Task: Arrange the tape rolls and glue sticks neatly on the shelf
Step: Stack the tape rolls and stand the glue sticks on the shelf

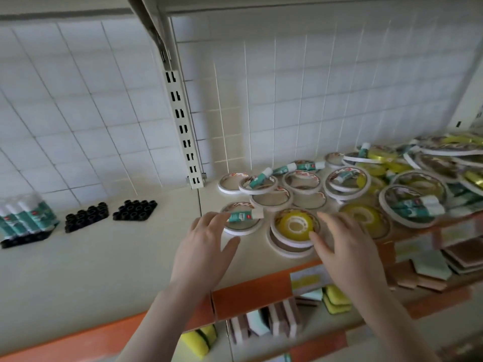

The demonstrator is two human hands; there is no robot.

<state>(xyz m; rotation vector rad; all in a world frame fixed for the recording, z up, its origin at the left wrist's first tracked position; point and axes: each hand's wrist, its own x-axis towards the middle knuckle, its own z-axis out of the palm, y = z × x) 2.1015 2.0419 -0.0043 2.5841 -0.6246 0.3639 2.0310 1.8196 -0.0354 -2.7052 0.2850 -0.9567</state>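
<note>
I have my left hand (206,246) and right hand (339,246) spread wide and empty at centre frame, flanking the yellow tape roll (295,226) and glue stick (244,216), probably to gather the jumble on the shelf (117,257).

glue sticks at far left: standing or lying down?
Standing. The glue sticks sit upright, white caps up, bunched in a black holder on the shelf; slightly tilted in this wide-angle view.
</note>
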